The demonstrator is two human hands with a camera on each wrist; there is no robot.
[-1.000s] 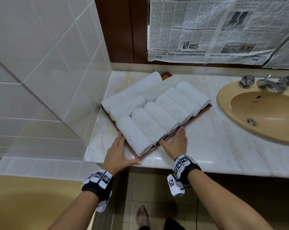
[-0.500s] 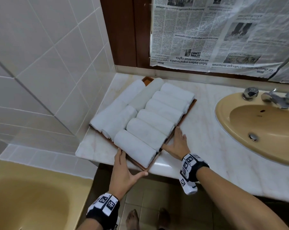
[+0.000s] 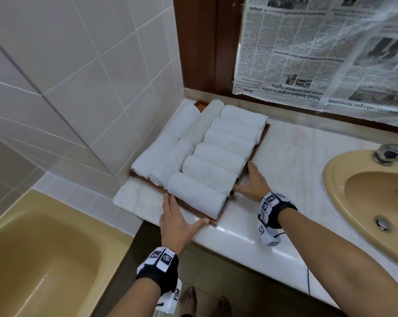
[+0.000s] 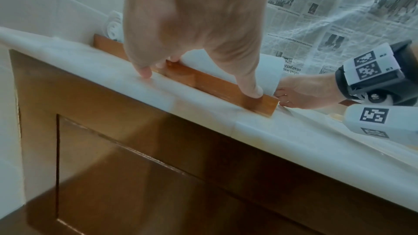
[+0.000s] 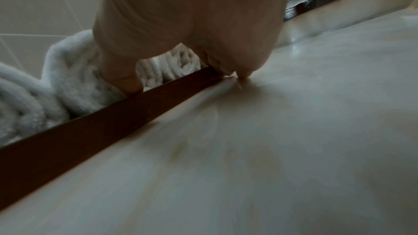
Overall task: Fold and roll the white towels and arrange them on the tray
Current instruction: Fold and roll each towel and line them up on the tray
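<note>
A brown wooden tray lies on the marble counter against the tiled left wall, packed with several rolled white towels. My left hand lies flat at the tray's near edge, its thumb against the front corner. In the left wrist view the left hand has its fingertips on the tray rim and the counter. My right hand presses flat against the tray's right side. The right wrist view has the right hand touching the rim of the tray, the towels behind it.
A tan sink with a chrome tap sits in the counter to the right. A tan bathtub lies below on the left. Newspaper covers the panel behind. A brown cabinet stands under the counter.
The tray has turned and slid toward the back left corner, from a diagonal lie to nearly square with the wall. Both hands stayed on its edges and moved with it.
</note>
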